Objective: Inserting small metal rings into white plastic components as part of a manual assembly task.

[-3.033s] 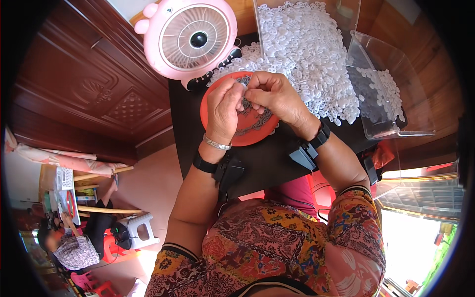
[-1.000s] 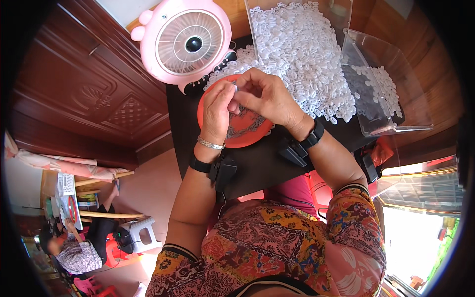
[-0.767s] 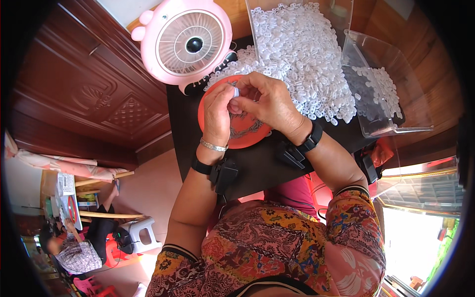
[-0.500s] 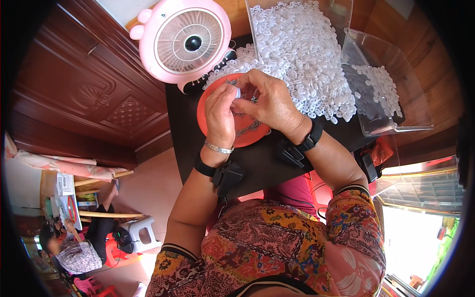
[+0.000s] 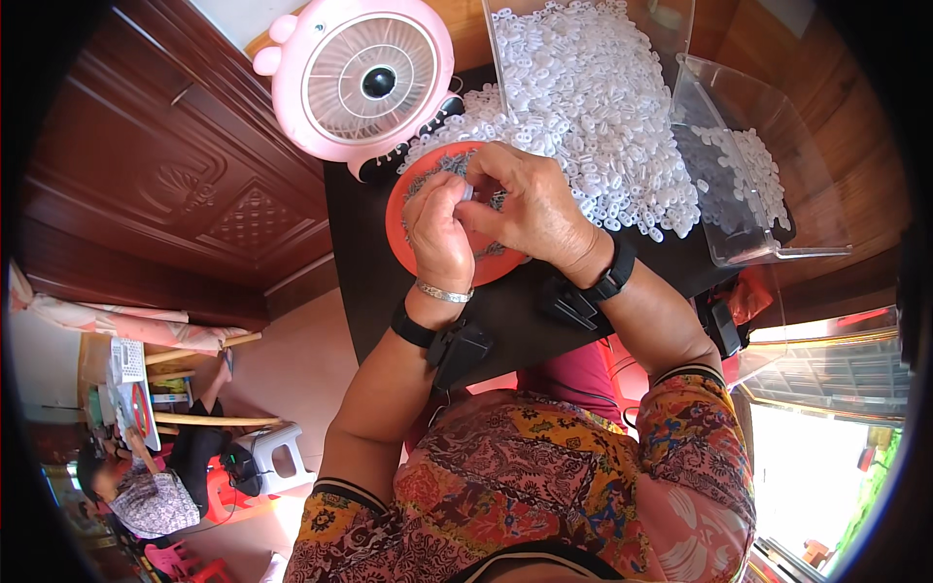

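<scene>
My left hand (image 5: pixel 442 228) is closed in a pinch on a small white plastic piece (image 5: pixel 467 193), over an orange-red bowl (image 5: pixel 397 225). Close against it, my right hand (image 5: pixel 535 204) has its thumb and forefinger pressed together at the same piece; what those fingertips hold is too small to make out. Many small grey metal parts (image 5: pixel 442 168), looking like screws, lie in the bowl, partly hidden by both hands. Behind the bowl spreads a big heap of white oval plastic pieces (image 5: pixel 612 146) with holes in them.
A pink animal-shaped fan (image 5: pixel 292 87) stands at the table's far left. Clear plastic bins (image 5: pixel 812 185) with more white pieces sit at the back and right. The dark table (image 5: pixel 364 291) ends near my body. Another person (image 5: pixel 160 500) sits far off at the left.
My left hand has shifted slightly right and nearer to me, its wrist turning a little. The white piece is now more covered by the fingers. My right hand stays almost in place.
</scene>
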`<action>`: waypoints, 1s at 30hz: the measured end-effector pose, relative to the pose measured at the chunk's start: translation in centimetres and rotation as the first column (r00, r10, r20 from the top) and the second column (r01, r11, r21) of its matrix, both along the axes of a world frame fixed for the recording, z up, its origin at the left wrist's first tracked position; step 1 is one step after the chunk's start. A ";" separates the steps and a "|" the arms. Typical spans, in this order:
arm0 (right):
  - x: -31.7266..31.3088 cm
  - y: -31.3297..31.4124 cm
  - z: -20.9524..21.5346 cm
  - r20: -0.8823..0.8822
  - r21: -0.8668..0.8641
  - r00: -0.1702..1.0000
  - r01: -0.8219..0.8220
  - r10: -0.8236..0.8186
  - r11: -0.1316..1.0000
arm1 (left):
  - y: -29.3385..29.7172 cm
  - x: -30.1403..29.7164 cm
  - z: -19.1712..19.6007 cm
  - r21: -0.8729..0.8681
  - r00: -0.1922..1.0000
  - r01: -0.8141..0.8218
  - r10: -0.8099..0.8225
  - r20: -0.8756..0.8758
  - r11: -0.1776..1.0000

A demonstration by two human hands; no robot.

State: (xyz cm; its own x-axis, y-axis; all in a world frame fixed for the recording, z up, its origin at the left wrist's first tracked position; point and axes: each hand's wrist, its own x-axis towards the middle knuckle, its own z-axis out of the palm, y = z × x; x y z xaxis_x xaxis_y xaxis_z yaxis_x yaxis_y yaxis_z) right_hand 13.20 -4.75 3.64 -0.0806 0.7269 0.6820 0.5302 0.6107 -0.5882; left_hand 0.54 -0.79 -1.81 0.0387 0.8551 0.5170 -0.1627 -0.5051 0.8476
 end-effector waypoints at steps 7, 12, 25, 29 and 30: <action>0.8 0.7 -0.7 -0.135 -0.042 0.990 -0.037 0.031 0.998 | -0.9 -0.4 2.7 -0.224 0.952 0.286 -0.248 0.180 0.932; 0.7 0.5 -0.5 -0.220 0.045 0.968 -0.117 0.124 0.992 | -0.7 -0.9 2.8 -0.071 0.954 0.293 -0.286 0.093 0.954; 0.6 0.3 -0.4 -0.205 0.125 0.970 -0.108 0.132 0.986 | -1.5 -0.7 4.2 -0.051 0.944 0.321 -0.315 0.099 0.946; 0.7 0.1 -0.5 -0.136 0.132 0.985 -0.089 0.107 0.987 | -1.5 -0.6 4.2 -0.039 0.950 0.296 -0.290 0.113 0.954; 0.7 0.1 -0.4 -0.106 0.140 0.990 -0.075 0.091 0.987 | -1.4 -0.6 4.1 -0.025 0.954 0.284 -0.280 0.106 0.959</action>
State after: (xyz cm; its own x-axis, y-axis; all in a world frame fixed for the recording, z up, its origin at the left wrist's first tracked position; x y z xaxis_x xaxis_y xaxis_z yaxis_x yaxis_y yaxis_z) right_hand 13.90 -4.69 3.21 -0.0544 0.6215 0.7815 0.4099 0.7276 -0.5501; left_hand -0.06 -2.21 2.34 0.2306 0.8365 0.4971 -0.3786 -0.3934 0.8378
